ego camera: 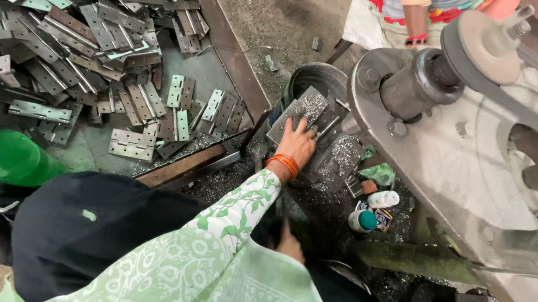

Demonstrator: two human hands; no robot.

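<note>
Head view: looking down over a green patterned sleeve [231,223].
Left hand [289,243]: low beside the lap, mostly hidden; its grip cannot be told.
Right hand [297,142]: fingers spread flat on a stack of metal plates [309,107], pressing, not closed round it.
Stack: sits between the tray's right wall and the machine's round housing [424,145], tight on both sides.
Tray [228,40]: heaped with hinges [90,28]; bare floor of it near the right corner.
Open room: grey floor [281,12] beyond the stack.
Near edge: green bottle [5,155] at left; small containers [373,211] just right of the wrist.
</note>
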